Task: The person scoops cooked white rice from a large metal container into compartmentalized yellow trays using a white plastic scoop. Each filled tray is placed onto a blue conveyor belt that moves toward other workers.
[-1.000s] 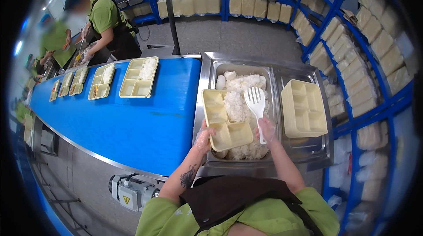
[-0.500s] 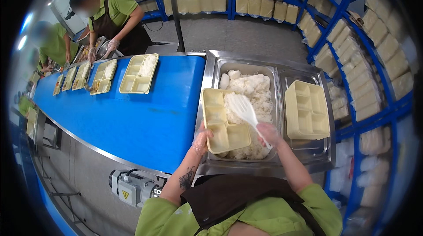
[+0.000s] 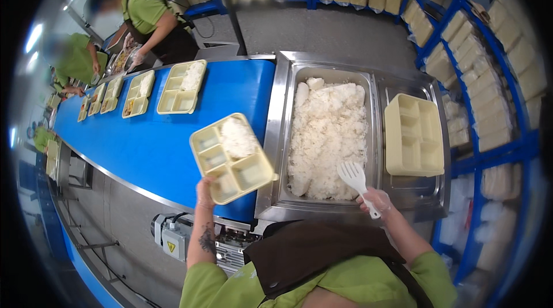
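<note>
Left of rice pan (image 3: 372, 141): tray (image 3: 250, 172), rice (image 3: 237, 137) in, rest bare, left fingers (image 3: 205, 189) pinching its edge. At pan: right fingers (image 3: 373, 196) round spatula (image 3: 353, 177). Right: tray stack (image 3: 413, 135), topmost empty.

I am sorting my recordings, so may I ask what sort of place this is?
Probably a meal-packing kitchen: compartment trays lie along a blue conveyor belt, and a metal pan holds rice.

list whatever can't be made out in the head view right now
In the head view:
- Held tray: underside hidden by its own compartments.
- Left hand: partly hidden behind that tray.
- Pan: floor covered by rice.
- Tray stack: count unclear, rims blend together.
- Farthest tray on the belt: contents too small.
</note>
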